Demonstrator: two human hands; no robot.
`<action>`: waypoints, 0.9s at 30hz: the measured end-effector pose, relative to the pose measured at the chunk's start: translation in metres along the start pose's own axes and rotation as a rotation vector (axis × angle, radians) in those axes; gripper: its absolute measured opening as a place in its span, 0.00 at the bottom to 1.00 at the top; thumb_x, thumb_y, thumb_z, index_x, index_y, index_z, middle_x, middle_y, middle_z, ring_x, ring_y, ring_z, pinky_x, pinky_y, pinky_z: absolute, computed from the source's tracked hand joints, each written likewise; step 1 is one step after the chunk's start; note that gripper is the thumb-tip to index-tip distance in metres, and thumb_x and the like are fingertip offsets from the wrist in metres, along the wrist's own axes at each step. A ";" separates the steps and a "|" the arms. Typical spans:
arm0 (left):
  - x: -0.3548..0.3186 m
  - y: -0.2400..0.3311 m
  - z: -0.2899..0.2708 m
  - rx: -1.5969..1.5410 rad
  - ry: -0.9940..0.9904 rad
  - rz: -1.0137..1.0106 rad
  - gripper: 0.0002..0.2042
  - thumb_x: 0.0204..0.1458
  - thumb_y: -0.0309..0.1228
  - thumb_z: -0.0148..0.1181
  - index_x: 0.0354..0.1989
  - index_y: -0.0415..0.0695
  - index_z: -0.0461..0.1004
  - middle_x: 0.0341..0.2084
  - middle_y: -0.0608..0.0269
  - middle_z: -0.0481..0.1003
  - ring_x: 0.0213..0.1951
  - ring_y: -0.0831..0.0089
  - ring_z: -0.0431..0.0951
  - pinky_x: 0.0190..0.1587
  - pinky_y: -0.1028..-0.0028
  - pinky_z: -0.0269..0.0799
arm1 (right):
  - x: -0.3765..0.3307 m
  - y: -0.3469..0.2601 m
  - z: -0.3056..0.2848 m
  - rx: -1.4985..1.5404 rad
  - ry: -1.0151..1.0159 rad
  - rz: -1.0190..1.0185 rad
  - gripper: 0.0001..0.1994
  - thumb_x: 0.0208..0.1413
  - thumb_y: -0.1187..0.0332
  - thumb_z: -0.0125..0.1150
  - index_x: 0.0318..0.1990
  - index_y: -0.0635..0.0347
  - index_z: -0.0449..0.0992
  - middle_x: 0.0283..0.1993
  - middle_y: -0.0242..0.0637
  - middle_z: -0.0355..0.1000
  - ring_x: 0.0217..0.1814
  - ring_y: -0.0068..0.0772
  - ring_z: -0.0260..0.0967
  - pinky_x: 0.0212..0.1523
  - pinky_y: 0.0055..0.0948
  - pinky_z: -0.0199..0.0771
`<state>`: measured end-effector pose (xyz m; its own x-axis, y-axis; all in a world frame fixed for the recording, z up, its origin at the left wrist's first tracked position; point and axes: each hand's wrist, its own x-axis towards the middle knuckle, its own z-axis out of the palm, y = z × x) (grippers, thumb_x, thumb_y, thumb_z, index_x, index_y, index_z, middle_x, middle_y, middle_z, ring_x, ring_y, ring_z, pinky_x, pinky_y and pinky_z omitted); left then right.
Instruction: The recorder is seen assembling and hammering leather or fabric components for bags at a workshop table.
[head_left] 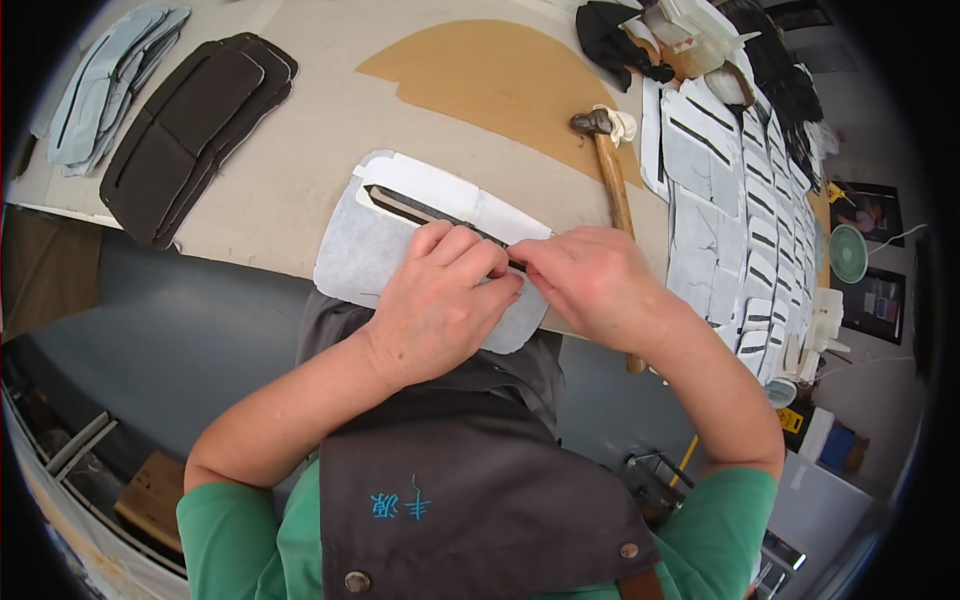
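A white-backed fabric panel (350, 240) with rounded corners lies at the table's front edge, and its near part overhangs toward my lap. Along its upper part runs a narrow slot with a dark edging strip (395, 206). My left hand (435, 300) is closed, its fingers curled and pressed on the panel just below the strip. At the strip's right end, my right hand (595, 285) pinches the dark edging between thumb and fingertips. The fingertips of both hands nearly meet there. My hands cover the lower middle of the panel and part of the slot.
A hammer (613, 175) lies right of my work, its handle past the table edge. Behind is a brown board (480, 80). Dark panels (195, 130) and pale pieces (110, 90) are stacked left. Overlapping slotted white panels (700, 215) and a plastic container (690, 45) occupy the right.
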<state>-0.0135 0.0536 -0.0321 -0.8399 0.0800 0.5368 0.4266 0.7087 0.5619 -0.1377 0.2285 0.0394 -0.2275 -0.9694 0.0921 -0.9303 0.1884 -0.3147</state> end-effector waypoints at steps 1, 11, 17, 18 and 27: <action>0.000 0.000 0.000 0.003 -0.011 -0.001 0.10 0.48 0.27 0.73 0.39 0.45 0.85 0.36 0.67 0.73 0.41 0.65 0.73 0.50 0.63 0.65 | 0.003 -0.001 -0.001 0.001 -0.051 -0.008 0.14 0.45 0.74 0.67 0.41 0.59 0.75 0.30 0.38 0.75 0.34 0.43 0.77 0.37 0.40 0.77; 0.001 0.001 -0.004 0.004 -0.068 -0.003 0.08 0.49 0.27 0.73 0.38 0.45 0.84 0.33 0.67 0.71 0.39 0.65 0.72 0.49 0.63 0.65 | 0.000 -0.002 0.009 0.001 0.047 0.025 0.13 0.45 0.76 0.66 0.41 0.59 0.76 0.30 0.38 0.76 0.34 0.43 0.78 0.36 0.41 0.78; 0.002 0.002 -0.002 0.009 -0.048 -0.011 0.09 0.48 0.27 0.73 0.38 0.45 0.84 0.33 0.68 0.72 0.41 0.65 0.73 0.51 0.63 0.65 | -0.002 0.006 0.000 0.144 0.015 0.068 0.13 0.46 0.76 0.66 0.42 0.57 0.77 0.29 0.38 0.76 0.33 0.44 0.77 0.34 0.42 0.77; 0.002 0.002 -0.002 0.009 -0.049 -0.012 0.09 0.48 0.27 0.73 0.38 0.45 0.84 0.33 0.68 0.72 0.41 0.65 0.73 0.51 0.63 0.65 | -0.001 0.006 -0.001 0.090 -0.018 0.035 0.13 0.46 0.76 0.66 0.42 0.58 0.77 0.30 0.38 0.76 0.34 0.44 0.77 0.35 0.42 0.77; 0.002 0.000 -0.003 0.009 -0.041 -0.013 0.09 0.48 0.27 0.72 0.38 0.45 0.84 0.33 0.67 0.71 0.39 0.65 0.72 0.50 0.63 0.65 | 0.002 0.001 0.008 0.002 0.003 -0.031 0.12 0.46 0.77 0.64 0.40 0.59 0.77 0.33 0.37 0.76 0.36 0.42 0.78 0.36 0.39 0.78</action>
<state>-0.0143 0.0520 -0.0290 -0.8583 0.0991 0.5035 0.4128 0.7161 0.5628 -0.1364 0.2253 0.0321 -0.1990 -0.9744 0.1044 -0.9363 0.1576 -0.3139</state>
